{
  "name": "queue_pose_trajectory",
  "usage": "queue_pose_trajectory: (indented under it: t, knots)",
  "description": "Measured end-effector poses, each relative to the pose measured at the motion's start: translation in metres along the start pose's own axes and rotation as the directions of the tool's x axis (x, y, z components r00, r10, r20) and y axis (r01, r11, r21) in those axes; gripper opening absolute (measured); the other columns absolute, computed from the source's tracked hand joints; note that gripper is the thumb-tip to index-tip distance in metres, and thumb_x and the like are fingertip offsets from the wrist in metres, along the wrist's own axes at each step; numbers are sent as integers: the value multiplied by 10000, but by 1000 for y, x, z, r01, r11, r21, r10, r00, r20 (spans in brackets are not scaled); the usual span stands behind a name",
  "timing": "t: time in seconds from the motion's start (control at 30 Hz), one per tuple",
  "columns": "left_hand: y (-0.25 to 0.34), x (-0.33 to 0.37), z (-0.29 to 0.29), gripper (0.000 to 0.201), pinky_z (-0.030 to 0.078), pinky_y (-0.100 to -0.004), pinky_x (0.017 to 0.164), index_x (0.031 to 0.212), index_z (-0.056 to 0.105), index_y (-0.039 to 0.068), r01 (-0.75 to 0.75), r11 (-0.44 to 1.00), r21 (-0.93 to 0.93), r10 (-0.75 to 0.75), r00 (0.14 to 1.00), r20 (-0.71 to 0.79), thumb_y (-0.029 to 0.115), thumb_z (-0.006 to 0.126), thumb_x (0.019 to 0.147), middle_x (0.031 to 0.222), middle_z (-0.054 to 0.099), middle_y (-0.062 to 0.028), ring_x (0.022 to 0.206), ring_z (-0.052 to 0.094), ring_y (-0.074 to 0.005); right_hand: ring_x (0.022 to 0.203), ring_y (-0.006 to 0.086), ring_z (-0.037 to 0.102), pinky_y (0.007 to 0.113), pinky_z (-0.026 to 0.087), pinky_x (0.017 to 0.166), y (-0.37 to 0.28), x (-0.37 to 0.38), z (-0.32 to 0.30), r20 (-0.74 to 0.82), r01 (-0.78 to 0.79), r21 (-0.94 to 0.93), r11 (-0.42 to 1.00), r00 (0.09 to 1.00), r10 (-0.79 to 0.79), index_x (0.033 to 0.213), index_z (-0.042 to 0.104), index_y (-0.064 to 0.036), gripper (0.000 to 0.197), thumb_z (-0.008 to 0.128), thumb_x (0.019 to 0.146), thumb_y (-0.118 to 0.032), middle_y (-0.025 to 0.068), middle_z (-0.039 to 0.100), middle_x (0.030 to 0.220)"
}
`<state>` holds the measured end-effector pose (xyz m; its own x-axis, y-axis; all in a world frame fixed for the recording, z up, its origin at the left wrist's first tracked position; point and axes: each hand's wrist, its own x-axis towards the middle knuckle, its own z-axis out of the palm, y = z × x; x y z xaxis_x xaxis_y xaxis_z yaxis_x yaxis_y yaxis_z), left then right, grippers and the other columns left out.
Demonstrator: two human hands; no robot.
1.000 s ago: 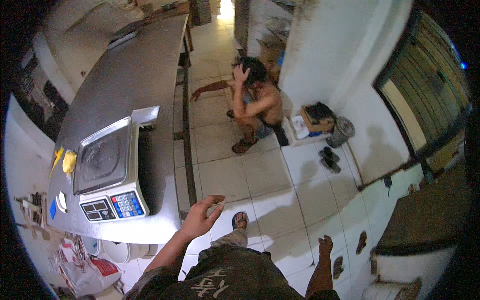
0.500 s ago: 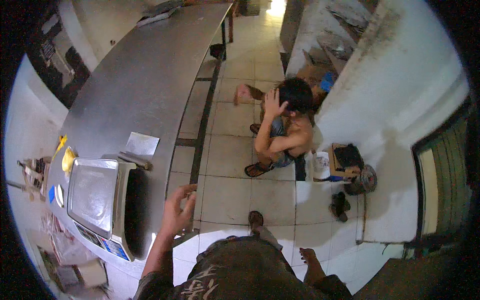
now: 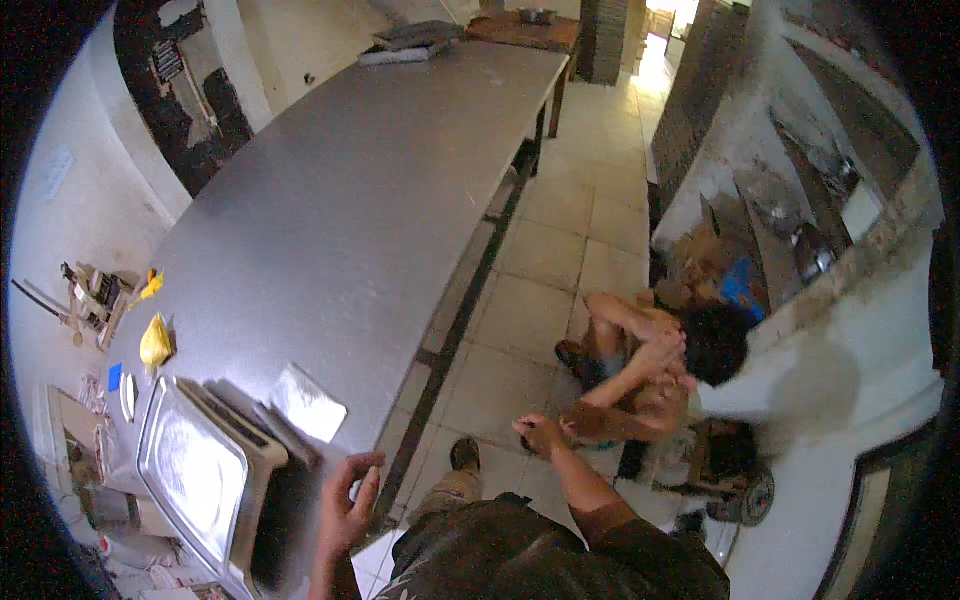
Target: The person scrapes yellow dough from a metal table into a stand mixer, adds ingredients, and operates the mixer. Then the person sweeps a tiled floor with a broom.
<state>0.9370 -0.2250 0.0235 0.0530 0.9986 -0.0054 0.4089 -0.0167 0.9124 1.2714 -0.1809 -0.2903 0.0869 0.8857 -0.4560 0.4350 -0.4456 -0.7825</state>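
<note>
By the table point(image 3: 330, 230), left hand point(image 3: 350, 507) half-curled, empty; right hand point(image 3: 543, 435) outstretched, grip unclear.

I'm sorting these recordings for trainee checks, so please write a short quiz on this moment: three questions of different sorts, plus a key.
1. True or false: the left hand is apart from the scale.
2. Multiple choice: what colour is the small bundle lying beyond the scale?
a) green
b) yellow
c) red
3. Fill in the blank: in the picture, the crouched person is to the ____ of the long table.

Key:
1. True
2. b
3. right
</note>
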Motion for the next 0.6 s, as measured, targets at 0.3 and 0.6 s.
queue_pose_trajectory:
  t: [0.3,0.6]
  knots:
    - [9,164,5,233,433,-389,911,1080,589,5,23,992,124,-11,996,-92,96,560,868,1042,610,-160,1050,561,-295,848,239,614,343,474,752,-89,181,-40,237,55,-174,983,971,-12,1003,624,-23,427,570,850,-417,120,660,907]
    - [-4,358,130,681,78,-687,1021,1355,337,-37,48,540,840,-12,999,-50,433,491,887,1427,252,-274,1321,72,-552,804,217,614,341,482,716,-50,383,-197,281,-49,-306,951,950,139,1043,618,-40,404,579,854,-394,105,663,899]
